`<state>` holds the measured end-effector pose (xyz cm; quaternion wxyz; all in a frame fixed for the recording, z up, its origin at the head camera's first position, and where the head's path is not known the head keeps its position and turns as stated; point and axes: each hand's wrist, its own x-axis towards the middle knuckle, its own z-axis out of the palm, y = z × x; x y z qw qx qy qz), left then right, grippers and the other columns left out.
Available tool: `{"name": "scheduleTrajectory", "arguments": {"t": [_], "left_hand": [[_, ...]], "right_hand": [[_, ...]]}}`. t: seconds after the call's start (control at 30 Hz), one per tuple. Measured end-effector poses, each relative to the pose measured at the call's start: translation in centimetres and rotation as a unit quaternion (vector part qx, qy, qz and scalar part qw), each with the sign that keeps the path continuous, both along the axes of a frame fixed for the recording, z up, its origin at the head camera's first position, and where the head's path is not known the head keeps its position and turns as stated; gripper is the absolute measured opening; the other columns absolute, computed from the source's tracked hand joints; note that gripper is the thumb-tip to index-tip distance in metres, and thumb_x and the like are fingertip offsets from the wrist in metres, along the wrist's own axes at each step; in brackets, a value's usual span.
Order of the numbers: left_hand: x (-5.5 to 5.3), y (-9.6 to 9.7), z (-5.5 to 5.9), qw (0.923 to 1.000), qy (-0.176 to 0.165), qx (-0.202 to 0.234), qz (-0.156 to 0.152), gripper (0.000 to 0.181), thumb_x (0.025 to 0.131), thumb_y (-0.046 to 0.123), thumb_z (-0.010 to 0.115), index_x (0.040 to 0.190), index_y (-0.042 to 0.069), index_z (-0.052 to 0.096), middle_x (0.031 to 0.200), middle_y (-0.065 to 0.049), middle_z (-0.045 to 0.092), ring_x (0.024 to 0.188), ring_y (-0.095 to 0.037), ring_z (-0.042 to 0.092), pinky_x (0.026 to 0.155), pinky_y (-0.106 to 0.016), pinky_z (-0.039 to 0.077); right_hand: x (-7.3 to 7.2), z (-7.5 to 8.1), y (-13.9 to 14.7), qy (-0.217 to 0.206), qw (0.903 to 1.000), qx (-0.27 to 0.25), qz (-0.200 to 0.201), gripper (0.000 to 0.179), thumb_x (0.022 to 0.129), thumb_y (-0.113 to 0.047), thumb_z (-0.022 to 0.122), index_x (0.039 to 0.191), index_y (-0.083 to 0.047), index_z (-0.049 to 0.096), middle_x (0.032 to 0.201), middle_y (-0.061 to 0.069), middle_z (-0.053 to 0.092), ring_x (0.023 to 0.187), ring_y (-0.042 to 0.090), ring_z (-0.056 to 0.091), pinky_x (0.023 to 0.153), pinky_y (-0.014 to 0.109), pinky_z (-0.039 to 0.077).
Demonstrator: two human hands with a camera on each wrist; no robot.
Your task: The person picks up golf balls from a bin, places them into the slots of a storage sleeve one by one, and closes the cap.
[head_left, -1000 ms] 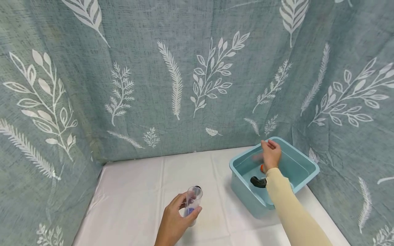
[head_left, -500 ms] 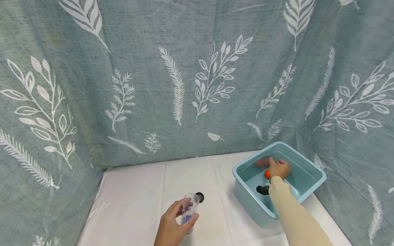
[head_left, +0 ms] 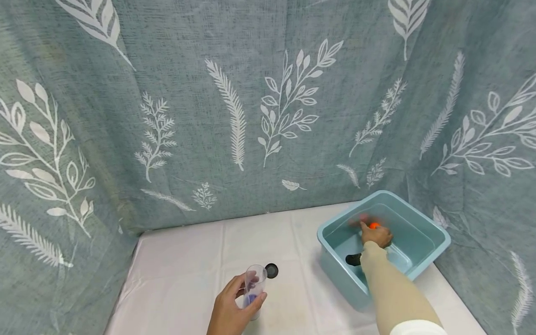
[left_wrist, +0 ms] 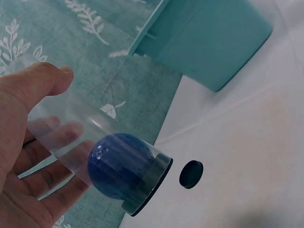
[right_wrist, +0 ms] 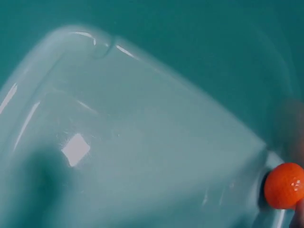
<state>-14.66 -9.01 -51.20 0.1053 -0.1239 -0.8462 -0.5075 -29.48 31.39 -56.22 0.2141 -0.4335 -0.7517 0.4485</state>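
My left hand (head_left: pixel 236 302) grips a clear plastic tube (head_left: pixel 255 274), thumb on one side and fingers on the other. A blue ball (left_wrist: pixel 118 164) sits inside, against the tube's dark end. On the table close to the tube lies a round black cap (head_left: pixel 271 270). My right hand (head_left: pixel 377 236) is down inside the teal bin (head_left: pixel 418 274), fingers spread around an orange ball (head_left: pixel 374 226). In the right wrist view the orange ball (right_wrist: pixel 285 186) lies by the bin wall; one fingertip meets its lower edge while a blurred finger stands apart above.
A black curved object (head_left: pixel 353 259) lies in the bin, partly hidden by the right sleeve (head_left: pixel 398 293). The bin stands at the right of the white-covered table (head_left: pixel 184 270). A leaf-patterned curtain (head_left: pixel 188 116) hangs along the back and sides.
My right hand has gone lower into the bin, and the orange ball has shifted away and to the right. My left hand has moved slightly left with the tube, exposing the black cap.
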Motion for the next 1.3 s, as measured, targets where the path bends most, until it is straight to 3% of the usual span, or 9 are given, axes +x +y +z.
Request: {"name": "scheduleTrajectory", "arguments": {"t": [0.1, 0.33, 0.63, 0.9, 1.1, 1.3], "left_hand": [[-0.2, -0.1, -0.2, 1.0000, 0.006, 0.002, 0.005, 0.044, 0.084, 0.029, 0.085, 0.121, 0.014, 0.068, 0.107, 0.013, 0.066, 0.097, -0.009, 0.066, 0.083, -0.026, 0.059], [0.0, 0.0, -0.2, 0.9999, -0.016, -0.005, 0.002, 0.046, 0.085, 0.034, 0.083, 0.123, 0.013, 0.067, 0.109, 0.010, 0.066, 0.098, -0.011, 0.066, 0.084, -0.025, 0.058], [0.6, 0.0, -0.7, 0.9998, 0.013, -0.006, 0.013, 0.044, 0.081, 0.023, 0.087, 0.120, 0.013, 0.068, 0.107, 0.010, 0.067, 0.095, -0.009, 0.066, 0.081, -0.026, 0.059], [0.8, -0.1, -0.7, 0.9999, 0.009, 0.001, 0.009, 0.046, 0.082, 0.028, 0.086, 0.121, 0.012, 0.068, 0.106, 0.011, 0.067, 0.096, -0.010, 0.066, 0.083, -0.026, 0.059], [0.9, -0.2, -0.4, 0.9999, -0.009, -0.002, 0.009, 0.048, 0.083, 0.032, 0.085, 0.123, 0.012, 0.067, 0.108, 0.010, 0.066, 0.097, -0.011, 0.065, 0.085, -0.025, 0.058], [0.9, -0.4, -0.3, 0.9996, -0.027, -0.003, 0.006, 0.050, 0.085, 0.036, 0.083, 0.125, 0.013, 0.066, 0.110, 0.009, 0.065, 0.099, -0.014, 0.065, 0.087, -0.026, 0.057]], "right_hand": [[0.1, 0.0, 0.1, -0.028, 0.9996, -0.007, 0.003, 0.078, 0.087, -0.025, 0.075, 0.132, 0.027, 0.039, 0.132, 0.042, 0.041, 0.126, 0.055, 0.038, 0.111, 0.057, 0.030], [0.6, -0.5, 0.9, -0.102, 0.9941, -0.003, 0.036, 0.072, 0.088, -0.025, 0.062, 0.131, 0.027, 0.038, 0.131, 0.043, 0.039, 0.123, 0.057, 0.039, 0.106, 0.058, 0.036], [2.2, -0.6, 2.2, -0.129, 0.9895, -0.050, 0.041, 0.069, 0.086, -0.023, 0.057, 0.133, 0.022, 0.036, 0.132, 0.042, 0.039, 0.121, 0.057, 0.043, 0.106, 0.060, 0.038], [2.3, -0.9, 2.8, -0.120, 0.9895, -0.052, 0.063, 0.067, 0.085, -0.026, 0.058, 0.128, 0.023, 0.043, 0.124, 0.039, 0.045, 0.115, 0.054, 0.048, 0.104, 0.057, 0.041], [2.3, -0.5, 2.6, -0.091, 0.9867, -0.115, 0.069, 0.065, 0.089, -0.027, 0.063, 0.132, 0.017, 0.044, 0.122, 0.029, 0.047, 0.108, 0.044, 0.050, 0.102, 0.053, 0.044], [1.7, 0.6, 2.3, -0.041, 0.9802, -0.175, 0.084, 0.054, 0.086, -0.018, 0.064, 0.127, 0.012, 0.048, 0.113, 0.019, 0.054, 0.099, 0.036, 0.057, 0.081, 0.040, 0.053]]}}
